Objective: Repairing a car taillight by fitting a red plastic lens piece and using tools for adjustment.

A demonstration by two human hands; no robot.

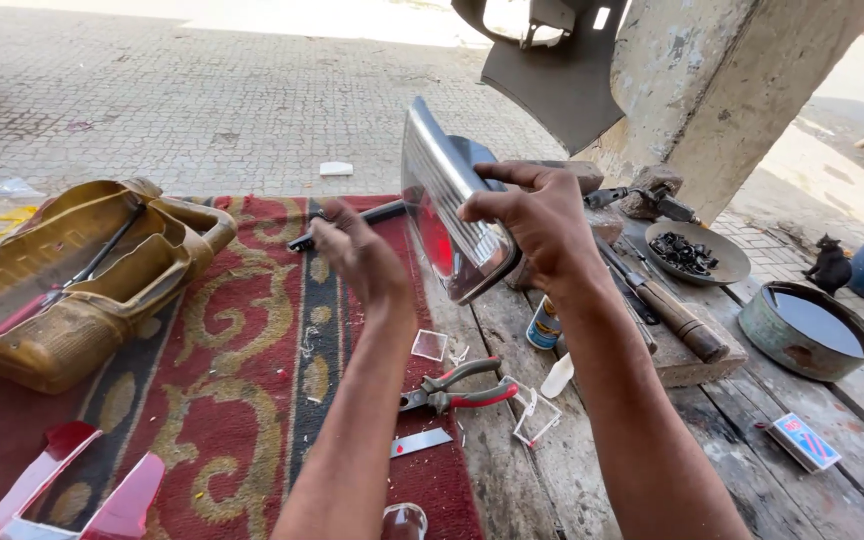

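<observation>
Both hands are raised above the red patterned rug (222, 400). Up there the right hand (537, 220) grips a vehicle lamp lens (447, 205) by its lower right edge, fingers wrapped over the rim and thumb along the top. The left hand (357, 255) sits just left of the lens with its fingers curled; they seem to close on a dark slim tool (347, 225) that runs off to the left, though the grip itself is turned away from view.

That lens is held upright and slightly tilted over the rug's right edge: a ribbed clear cover (with a red section showing through near the bottom) in a pale grey frame.

On the rug's left part lies a brown moulded plastic shell (72, 290). At the rug's right border, beneath the forearms, lie red-handled pliers (462, 385), with small clear plastic pieces (532, 415) just beside them on the wooden planks (742, 460). Farther right of the rug stand a round metal basin (807, 330) of dark liquid and a shallow dish (697, 255) of black bits.
</observation>
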